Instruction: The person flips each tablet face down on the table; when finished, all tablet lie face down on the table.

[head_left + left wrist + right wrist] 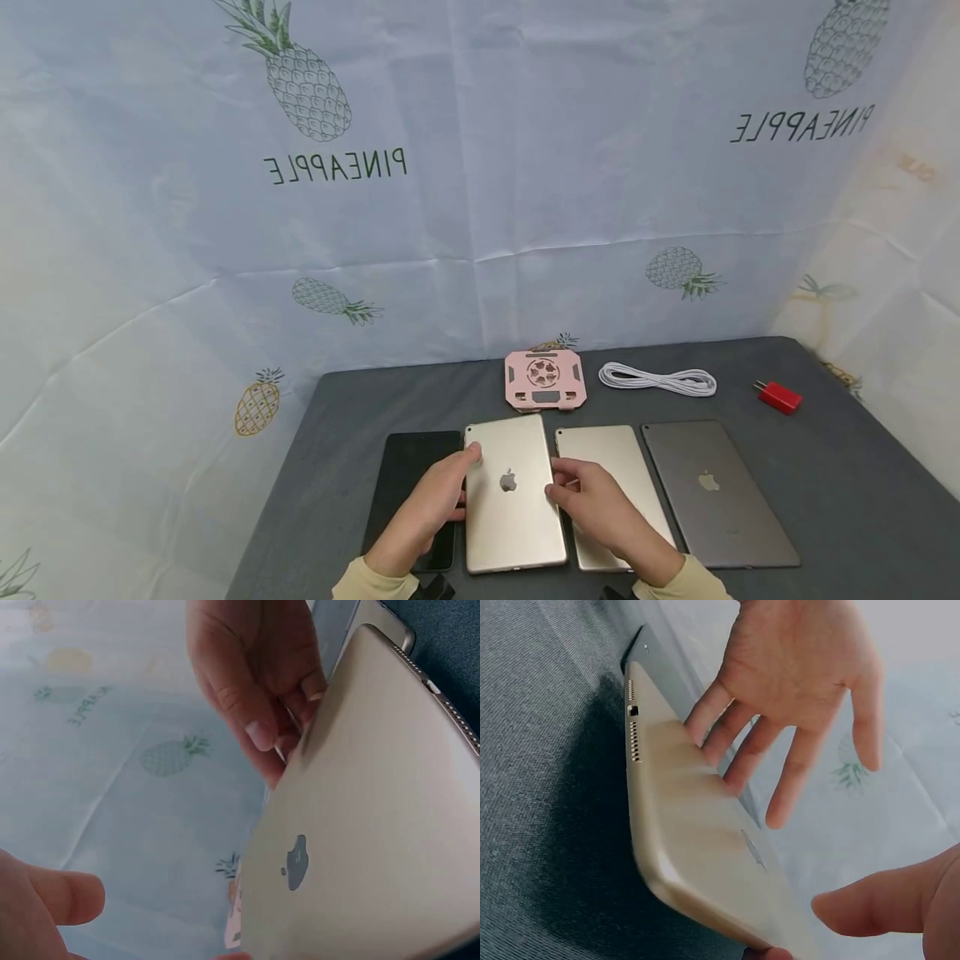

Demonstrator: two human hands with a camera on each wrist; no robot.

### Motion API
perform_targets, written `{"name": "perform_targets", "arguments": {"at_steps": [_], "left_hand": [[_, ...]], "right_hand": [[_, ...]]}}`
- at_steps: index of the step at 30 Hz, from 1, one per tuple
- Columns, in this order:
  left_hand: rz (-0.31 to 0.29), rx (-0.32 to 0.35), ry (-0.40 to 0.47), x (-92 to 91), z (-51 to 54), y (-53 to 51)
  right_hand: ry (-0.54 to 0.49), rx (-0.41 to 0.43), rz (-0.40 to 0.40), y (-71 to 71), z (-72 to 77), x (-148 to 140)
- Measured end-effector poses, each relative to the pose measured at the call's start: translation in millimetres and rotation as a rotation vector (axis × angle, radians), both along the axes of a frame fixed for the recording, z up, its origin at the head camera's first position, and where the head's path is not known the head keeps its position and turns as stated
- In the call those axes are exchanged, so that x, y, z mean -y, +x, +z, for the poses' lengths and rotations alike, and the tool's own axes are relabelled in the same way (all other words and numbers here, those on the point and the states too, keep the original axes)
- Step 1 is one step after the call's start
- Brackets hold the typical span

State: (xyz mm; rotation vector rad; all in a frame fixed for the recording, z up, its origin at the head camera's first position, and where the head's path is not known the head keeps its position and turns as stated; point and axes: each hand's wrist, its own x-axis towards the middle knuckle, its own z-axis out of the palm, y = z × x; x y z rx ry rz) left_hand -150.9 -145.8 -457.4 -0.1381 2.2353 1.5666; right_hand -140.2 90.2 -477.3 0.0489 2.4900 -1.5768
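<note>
A gold tablet lies back up between the two hands, with a shiny apple logo. My left hand touches its left edge; in the right wrist view that hand's straight fingers reach the rim, thumb held off. At the opposite edge is my right hand, fingertips against the side and partly hidden behind it. Its thumb stands apart from the tablet. A dark shadow falls on the cloth beside the tablet; whether it rests fully on the table, I cannot tell.
A black tablet lies to the left. On the right are another gold tablet and a grey tablet. Along the back sit a pink stand, a coiled white cable and a red charger plug. Pineapple-print cloth hangs behind.
</note>
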Motion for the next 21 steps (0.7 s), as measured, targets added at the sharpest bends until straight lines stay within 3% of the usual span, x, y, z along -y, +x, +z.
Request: {"name": "perform_targets", "arguments": {"at_steps": [6, 16, 21], "left_hand": [[0.017, -0.008, 0.0, -1.5, -2.2, 0.1], [-0.003, -0.021, -0.008, -3.9, -4.5, 0.8], [-0.005, -0.047, -0.006, -3.3, -5.0, 0.3]], "right_hand": [[0.048, -0.001, -0.013, -0.7, -2.3, 1.0], [0.175, -0.007, 0.005, 1.8, -3.5, 3.5], [0.178, -0.004, 0.009, 3.2, 1.0, 6.2]]}}
